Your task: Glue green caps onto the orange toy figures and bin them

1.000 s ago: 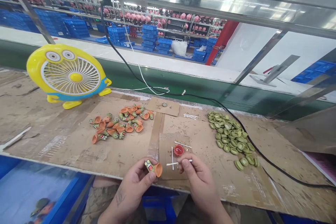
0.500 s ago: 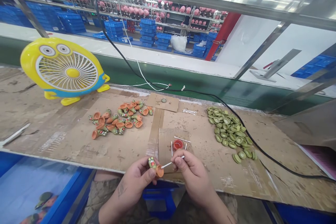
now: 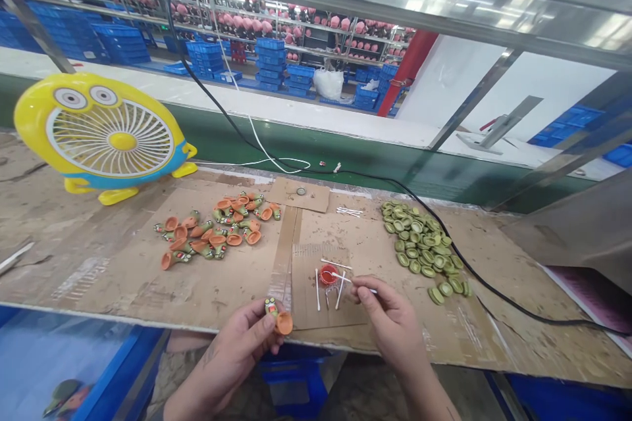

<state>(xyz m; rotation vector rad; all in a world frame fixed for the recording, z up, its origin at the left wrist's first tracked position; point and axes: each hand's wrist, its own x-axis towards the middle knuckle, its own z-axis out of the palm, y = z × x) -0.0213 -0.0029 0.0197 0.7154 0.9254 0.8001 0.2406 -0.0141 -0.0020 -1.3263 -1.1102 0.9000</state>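
Observation:
Between the fingers and thumb of my left hand is a small painted figurine, green with white eyes, a red mouth and an orange cup-shaped end facing up. My right hand pinches a cotton swab by its rear part. The swab's tip is at a small round pot of red paint; whether it touches the paint I cannot tell. Several loose swabs lie around the pot on a cardboard piece.
Similar figurines are heaped on the left, green oval pieces on the right. A yellow fan stands at the far left. Spare swabs lie behind the pot. A black cable crosses the right side.
My right hand has carried the swab from the figurine's orange cup over to the red paint pot, turning its tip away. My left hand still holds the figurine. The whole view has shifted slightly.

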